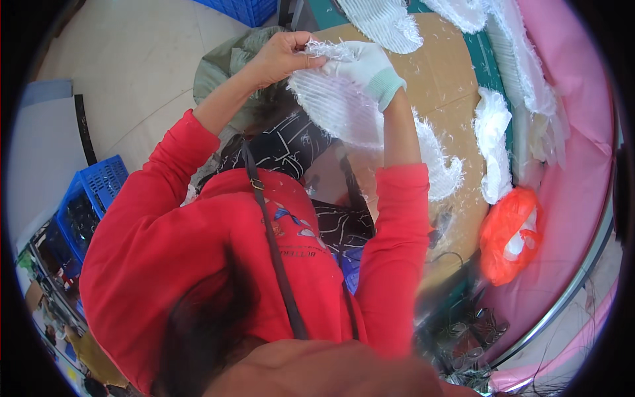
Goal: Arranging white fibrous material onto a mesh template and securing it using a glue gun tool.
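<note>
A white ribbed fabric piece (338, 112) with a frayed, fluffy edge hangs between my two hands. My left hand (286, 58) is bare and pinches the piece's upper edge, thumb and fingers pressed together. On the other side, my right hand (362, 68), in a white knit glove with a pale green cuff, is closed on the same edge; its fingertips are partly hidden by the loose fringe. Both hands nearly meet above the near-left side of a brown cardboard sheet (440, 76). A similar white piece (442, 165) lies on the cardboard beside my right forearm.
More frayed white pieces (383, 25) lie at the far end, others along the right edge. An orange plastic bag (508, 241) sits at right, near pink sheeting (569, 86). A grey-green sack (228, 63) stands beyond my left arm; a blue crate (99, 188) is at left.
</note>
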